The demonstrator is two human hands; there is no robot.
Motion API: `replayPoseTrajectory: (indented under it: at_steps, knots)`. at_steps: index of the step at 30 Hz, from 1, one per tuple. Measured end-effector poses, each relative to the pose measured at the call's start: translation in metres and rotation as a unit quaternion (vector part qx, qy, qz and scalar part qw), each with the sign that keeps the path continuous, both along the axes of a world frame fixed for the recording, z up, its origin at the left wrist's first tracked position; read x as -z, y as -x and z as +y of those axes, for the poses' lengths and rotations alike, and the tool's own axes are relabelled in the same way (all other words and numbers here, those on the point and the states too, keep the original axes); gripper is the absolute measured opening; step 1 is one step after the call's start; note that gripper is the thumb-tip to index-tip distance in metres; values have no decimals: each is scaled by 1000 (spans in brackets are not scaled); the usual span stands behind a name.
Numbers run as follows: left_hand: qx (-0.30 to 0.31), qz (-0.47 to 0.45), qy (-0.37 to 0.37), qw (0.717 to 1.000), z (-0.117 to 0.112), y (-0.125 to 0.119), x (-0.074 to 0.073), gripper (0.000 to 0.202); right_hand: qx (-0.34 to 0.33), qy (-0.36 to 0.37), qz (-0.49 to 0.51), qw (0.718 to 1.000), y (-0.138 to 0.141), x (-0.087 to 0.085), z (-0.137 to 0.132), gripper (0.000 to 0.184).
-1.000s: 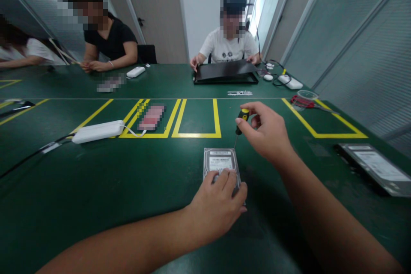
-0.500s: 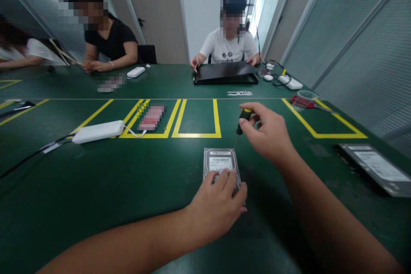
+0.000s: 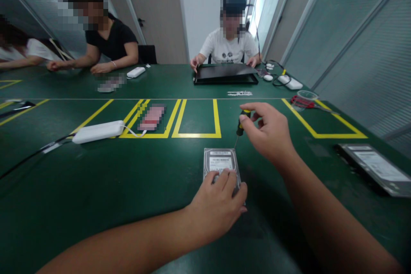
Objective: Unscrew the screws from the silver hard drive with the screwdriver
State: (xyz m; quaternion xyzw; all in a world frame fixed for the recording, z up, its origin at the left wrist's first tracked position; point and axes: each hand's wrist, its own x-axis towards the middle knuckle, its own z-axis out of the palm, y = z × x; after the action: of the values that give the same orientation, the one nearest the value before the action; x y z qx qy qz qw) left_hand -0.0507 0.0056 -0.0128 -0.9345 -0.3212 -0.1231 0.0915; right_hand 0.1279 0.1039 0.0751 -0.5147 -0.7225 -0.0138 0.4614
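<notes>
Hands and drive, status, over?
Left hand over hard drive, near half. Right hand gripping screwdriver, tip at drive's far-right corner. Second drive off right, not in the way.

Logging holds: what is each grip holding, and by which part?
The right grip holds a screwdriver by its handle. The left grip rests on the near end of the hard drive; whether it clasps the edges is unclear.

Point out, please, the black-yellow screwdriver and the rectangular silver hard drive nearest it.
Black-yellow screwdriver (image 3: 239,129): head view, lower part of handle.
Rectangular silver hard drive (image 3: 220,163): head view, white label.
</notes>
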Motion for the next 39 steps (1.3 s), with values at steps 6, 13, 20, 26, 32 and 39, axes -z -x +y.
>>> replayPoseTrajectory:
  at_steps: [6, 13, 20, 26, 32, 39]
  knots:
    - [-2, 4, 2, 1000, 1, -1, -1, 51, 11, -15, -10, 1000, 1, 0, 0, 24]
    - [-2, 0, 2, 1000, 0, 0, -1, 50, 17, 17, 5, 1000, 0, 1, -1, 28]
    - [-2, 0, 2, 1000, 0, -1, -1, 50, 1, -17, -1, 1000, 0, 2, 1, 25]
    - [-1, 2, 3, 1000, 0, 0, -2, 50, 5, -11, -8, 1000, 0, 1, 1, 26]
    - [-2, -1, -4, 1000, 0, -1, -3, 51, 3, -5, -15, 1000, 0, 0, 0, 24]
    - [-3, 0, -3, 1000, 0, -1, -2, 51, -3, -18, -19, 1000, 1, 0, 1, 23]
